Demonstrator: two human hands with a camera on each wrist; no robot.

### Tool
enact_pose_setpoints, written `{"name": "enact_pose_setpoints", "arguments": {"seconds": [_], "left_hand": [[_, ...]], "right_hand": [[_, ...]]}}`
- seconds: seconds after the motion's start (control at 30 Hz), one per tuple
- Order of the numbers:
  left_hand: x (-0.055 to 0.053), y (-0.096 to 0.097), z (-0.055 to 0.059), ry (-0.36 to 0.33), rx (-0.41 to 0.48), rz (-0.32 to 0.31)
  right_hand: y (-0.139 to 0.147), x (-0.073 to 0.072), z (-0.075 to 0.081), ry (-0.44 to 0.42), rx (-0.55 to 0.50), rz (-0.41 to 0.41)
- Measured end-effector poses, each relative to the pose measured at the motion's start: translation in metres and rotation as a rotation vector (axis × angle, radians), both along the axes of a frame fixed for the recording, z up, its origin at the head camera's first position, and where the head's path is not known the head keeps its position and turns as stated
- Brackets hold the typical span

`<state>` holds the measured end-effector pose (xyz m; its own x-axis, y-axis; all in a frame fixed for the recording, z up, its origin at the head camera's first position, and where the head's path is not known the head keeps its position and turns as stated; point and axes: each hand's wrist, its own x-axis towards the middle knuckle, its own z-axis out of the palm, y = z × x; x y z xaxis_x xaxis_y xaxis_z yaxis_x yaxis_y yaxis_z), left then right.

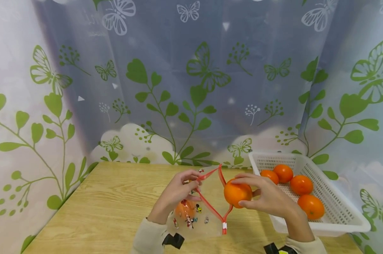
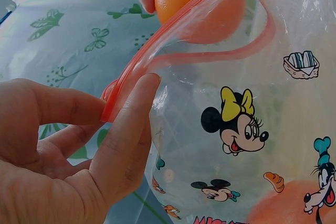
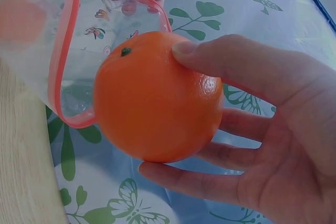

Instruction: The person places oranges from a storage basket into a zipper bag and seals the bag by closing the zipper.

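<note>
My left hand [image 1: 180, 187] pinches the red zip edge of a clear zip bag [image 1: 207, 211] printed with cartoon figures. The bag's mouth gapes toward the right, its white slider [image 1: 224, 225] at the near corner. Inside, low in the bag, lies one orange [image 1: 182, 210], seen through the plastic. My right hand [image 1: 267, 195] holds a second orange [image 1: 237, 193] between thumb and fingers, right at the bag's mouth. In the right wrist view, the held orange [image 3: 157, 98] shows its small green stem end and overlaps the red zip strip [image 3: 63, 51].
A white plastic basket [image 1: 340, 211] with slotted sides stands at the right of the wooden table [image 1: 93, 204]. Several oranges [image 1: 310, 207] lie in it. A curtain [image 1: 166, 106] printed with leaves and butterflies hangs behind the table and along both sides.
</note>
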<state>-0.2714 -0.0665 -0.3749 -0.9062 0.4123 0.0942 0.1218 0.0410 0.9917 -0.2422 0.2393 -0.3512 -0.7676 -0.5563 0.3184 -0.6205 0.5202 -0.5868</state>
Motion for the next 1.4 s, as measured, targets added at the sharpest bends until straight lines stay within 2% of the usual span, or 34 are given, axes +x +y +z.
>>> {"name": "enact_pose_setpoints", "arguments": {"seconds": [0.47, 0.73, 0.93, 1.4], "left_hand": [[-0.001, 0.000, 0.001, -0.006, 0.012, -0.003], [0.000, 0.001, 0.001, -0.010, 0.008, -0.002], [0.000, 0.001, 0.001, -0.002, 0.005, -0.004], [0.001, 0.001, 0.002, 0.000, 0.013, 0.009]], "right_hand": [[-0.003, 0.002, -0.001, 0.014, -0.003, -0.004], [-0.007, 0.002, 0.001, 0.061, -0.009, 0.022], [-0.012, 0.003, 0.001, 0.057, -0.012, 0.039], [-0.030, -0.001, -0.009, 0.044, 0.023, 0.093]]}}
